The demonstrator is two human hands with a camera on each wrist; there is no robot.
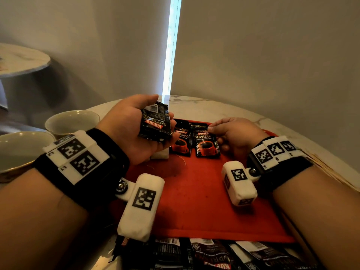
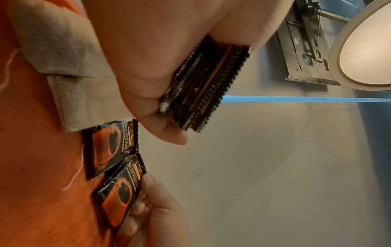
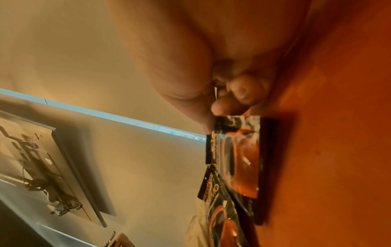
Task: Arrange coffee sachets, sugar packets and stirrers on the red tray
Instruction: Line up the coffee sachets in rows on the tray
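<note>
Where the left hand (image 1: 134,127) overlaps the red tray (image 1: 204,191) in the head view, hides most of a pale packet (image 1: 159,153) beneath it. Curls its grip round a stack of coffee sachets (image 1: 155,123), held above the tray's far left. Pinches, with the right hand (image 1: 233,133), the top corner of the right placed sachet (image 1: 207,143), lying beside the left placed sachet (image 1: 181,143). Cuts off loose sachets (image 1: 214,254) at the near worktop edge; leaves two bowls (image 1: 72,121) at left.

From the left wrist, shows the stack edge-on (image 2: 203,86), a grey packet (image 2: 74,75) partly covered.

From the right wrist, blurs everything; fingertips (image 3: 220,107) meet the sachet corner (image 3: 239,150).
</note>
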